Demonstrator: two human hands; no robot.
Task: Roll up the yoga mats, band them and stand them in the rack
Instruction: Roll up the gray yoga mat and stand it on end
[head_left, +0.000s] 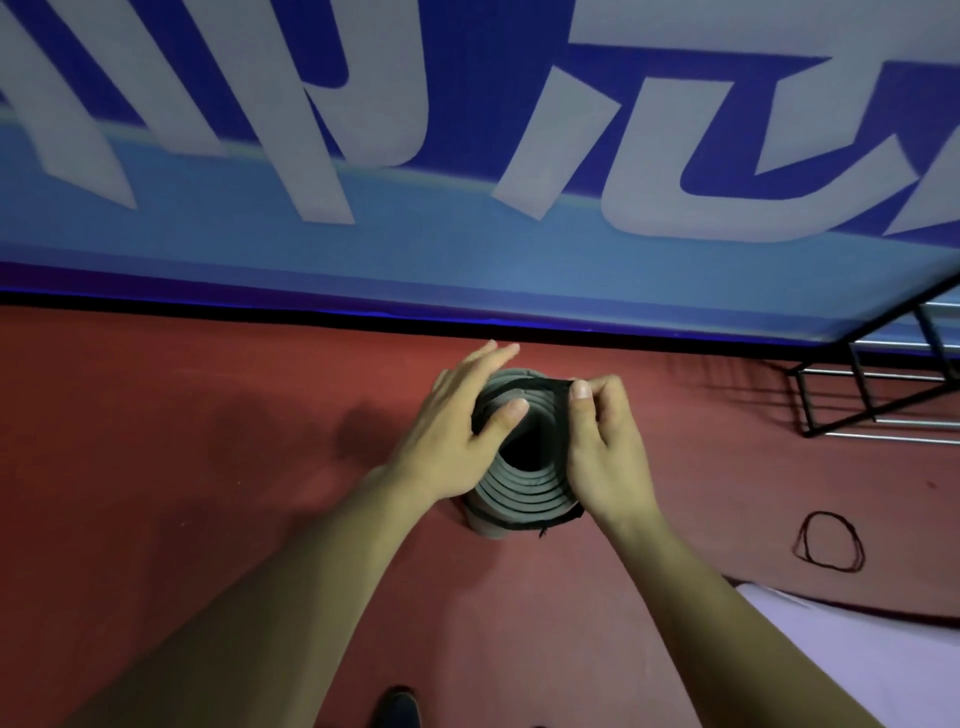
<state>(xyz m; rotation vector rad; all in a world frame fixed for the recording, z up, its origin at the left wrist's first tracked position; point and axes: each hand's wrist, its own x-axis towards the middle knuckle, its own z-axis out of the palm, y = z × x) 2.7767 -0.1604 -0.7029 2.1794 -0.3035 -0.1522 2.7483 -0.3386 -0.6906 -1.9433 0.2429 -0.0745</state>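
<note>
Head view — left hand (452, 415) grips the upright rolled yoga mat (519, 488) at its rim, thumb inside; right hand (608, 452) pinches a black band (540, 384) stretched over its top.

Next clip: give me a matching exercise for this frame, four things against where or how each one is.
Things:
1. rolled grey mat
2. black band
3. loose dark loop
4. wire rack

Places or states:
a) lying untouched on the red floor, to the right
b) by the wall, upper right
c) on end on the floor, left hand gripping its rim
d) round the mat, pinched by the right hand

Pairs: 1-c, 2-d, 3-a, 4-b.
</note>
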